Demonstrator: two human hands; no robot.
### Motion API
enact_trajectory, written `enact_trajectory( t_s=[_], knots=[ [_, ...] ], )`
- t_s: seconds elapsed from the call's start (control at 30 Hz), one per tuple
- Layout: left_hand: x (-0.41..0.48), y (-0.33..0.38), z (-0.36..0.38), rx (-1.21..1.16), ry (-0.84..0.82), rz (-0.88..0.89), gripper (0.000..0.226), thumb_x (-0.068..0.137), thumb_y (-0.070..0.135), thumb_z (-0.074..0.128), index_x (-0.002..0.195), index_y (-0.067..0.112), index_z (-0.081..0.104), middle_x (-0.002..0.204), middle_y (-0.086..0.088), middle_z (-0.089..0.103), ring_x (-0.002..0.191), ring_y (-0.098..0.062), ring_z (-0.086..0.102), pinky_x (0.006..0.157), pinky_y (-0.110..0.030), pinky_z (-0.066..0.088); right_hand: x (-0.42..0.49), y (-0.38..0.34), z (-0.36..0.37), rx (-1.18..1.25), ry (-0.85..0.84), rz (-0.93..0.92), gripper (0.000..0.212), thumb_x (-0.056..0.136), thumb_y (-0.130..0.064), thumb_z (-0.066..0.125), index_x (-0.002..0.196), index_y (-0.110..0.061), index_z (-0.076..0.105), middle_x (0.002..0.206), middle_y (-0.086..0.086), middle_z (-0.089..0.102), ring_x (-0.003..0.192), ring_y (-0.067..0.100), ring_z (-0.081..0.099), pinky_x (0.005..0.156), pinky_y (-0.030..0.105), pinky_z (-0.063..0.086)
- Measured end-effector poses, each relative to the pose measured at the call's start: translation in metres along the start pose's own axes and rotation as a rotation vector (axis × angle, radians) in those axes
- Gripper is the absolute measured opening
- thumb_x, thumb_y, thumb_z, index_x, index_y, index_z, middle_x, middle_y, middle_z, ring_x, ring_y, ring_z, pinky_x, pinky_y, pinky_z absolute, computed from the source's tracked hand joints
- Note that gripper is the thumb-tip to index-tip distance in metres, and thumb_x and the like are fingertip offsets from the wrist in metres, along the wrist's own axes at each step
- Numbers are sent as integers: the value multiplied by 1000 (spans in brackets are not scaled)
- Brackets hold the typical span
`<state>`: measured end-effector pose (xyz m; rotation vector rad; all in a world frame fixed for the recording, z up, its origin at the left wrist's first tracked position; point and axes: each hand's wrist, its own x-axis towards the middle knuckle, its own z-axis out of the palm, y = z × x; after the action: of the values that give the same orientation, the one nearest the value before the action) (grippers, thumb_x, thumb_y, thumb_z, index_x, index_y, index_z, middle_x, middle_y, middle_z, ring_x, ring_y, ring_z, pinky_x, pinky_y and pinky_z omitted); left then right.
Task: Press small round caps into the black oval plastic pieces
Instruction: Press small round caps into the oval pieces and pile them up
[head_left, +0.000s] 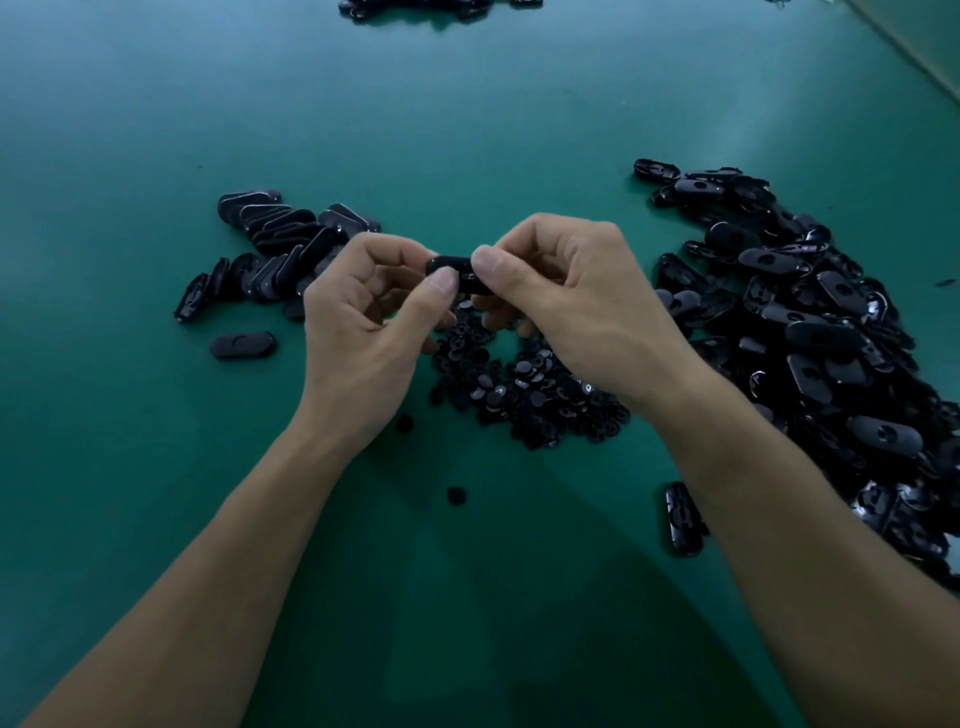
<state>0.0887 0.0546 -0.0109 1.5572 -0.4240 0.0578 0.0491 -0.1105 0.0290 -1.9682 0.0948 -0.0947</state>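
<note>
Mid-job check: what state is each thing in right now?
Held oval: lifted over the caps, cap fit hidden.
Left hand: pinching the oval.
Right hand: pinching the same oval.
Caps: loose heap.
Right pile: jumbled loose ovals.
Left rows: ovals on edge, leaning together.
Lone oval: flat, apart.

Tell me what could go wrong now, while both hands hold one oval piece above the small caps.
1. Only the fingertips of the left hand and right hand pinch the oval piece; if pressed unevenly, it may slip into the cap pile below.
2. The hands hide much of the piece, so a tilted cap might go unnoticed.
3. The right forearm passes close to the big heap and could sweep pieces away.
</note>
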Motion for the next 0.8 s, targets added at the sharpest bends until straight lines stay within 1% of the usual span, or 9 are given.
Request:
enact_trajectory(
  t_s=[0.13,0.23,0.33,0.4,0.47,0.53,0.6,0.7,0.8],
  knots=[
    [0,0,0,-20,-12,-9,8,89,24,70,95,22,66,76,6,69,65,-11,66,56,-23,54,1,0,-1,14,-35,5,16,96,-25,67,85,-13,68,72,-1,73,63,9,70,59,17,48],
    [0,-1,1,-49,-23,-13,5,91,16,71,93,19,68,74,6,71,64,-12,66,56,-23,54,1,0,-2,33,-29,4,13,94,-23,70,85,-14,69,71,0,74,61,11,70,57,16,48],
    [0,-3,1,-83,4,-36,7,91,10,72,92,16,68,75,5,72,66,-12,69,58,-24,56,0,2,-2,14,15,17,14,96,-28,67,87,-18,70,71,0,74,61,10,70,59,16,48],
    [1,-4,0,-120,42,-60,7,91,8,71,90,14,67,76,5,72,69,-12,70,60,-25,57,0,5,-2,-94,39,28,17,96,-34,65,89,-20,71,72,-3,73,63,7,68,62,17,50],
    [1,-5,0,-156,63,-73,8,91,6,71,88,13,67,78,3,73,74,-14,72,64,-25,58,0,8,-3,-285,10,41,16,94,-38,67,94,-23,72,78,-9,70,71,3,65,69,17,51],
    [1,-5,-1,-176,57,-76,8,91,5,71,88,12,67,80,1,74,78,-17,74,66,-26,59,-2,12,-4,-522,-55,46,23,90,-40,71,107,-25,71,92,-10,67,89,9,64,85,28,53],
    [1,-4,-1,-177,44,-79,7,91,5,70,90,11,67,80,0,74,78,-18,74,65,-25,58,-3,13,-3,-680,-120,48,34,87,-42,73,117,-26,68,99,-8,57,103,17,59,93,38,50],
    [2,-3,-3,-188,44,-92,12,92,3,69,98,12,64,79,1,74,74,-16,73,64,-25,58,-4,12,-1,-696,-149,45,24,89,-39,73,109,-27,70,90,-11,47,100,17,57,92,39,51],
    [2,-3,-3,-179,42,-96,18,92,2,68,103,14,61,80,0,74,74,-15,72,64,-25,58,-3,12,1,-664,-136,29,8,92,-25,70,98,-25,75,86,-11,55,93,17,61,88,40,54]
  ],
)
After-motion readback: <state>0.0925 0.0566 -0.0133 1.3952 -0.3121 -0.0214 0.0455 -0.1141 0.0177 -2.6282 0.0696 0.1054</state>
